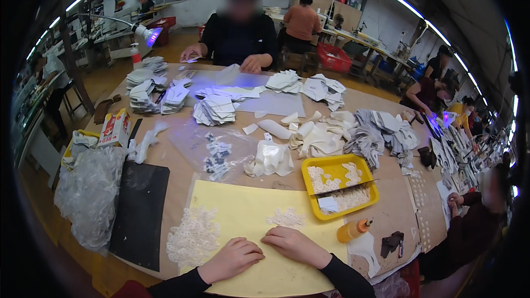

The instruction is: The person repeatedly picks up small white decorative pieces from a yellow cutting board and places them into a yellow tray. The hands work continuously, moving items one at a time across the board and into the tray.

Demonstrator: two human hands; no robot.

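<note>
My left hand (232, 258) and my right hand (291, 243) are close together over a yellow sheet (248, 198) at the near edge of the table. The fingers of both hands are bent and pressed together, and whatever they hold is hidden or too small to make out. Left of my left hand lies a spread pile of small, pale cut pieces (191, 235). A smaller group of the same pale pieces (286, 218) sits just beyond my right hand. To the right stands a yellow tray (310, 192) with a divider and more pale pieces in it.
An orange bottle (352, 230) stands right of the sheet. Left are a black mat (139, 209) and plastic bags (91, 193). Stacks of white pieces (214, 108) and cream material (320, 138) lie farther back. Across the table, another person (237, 38) works with both hands.
</note>
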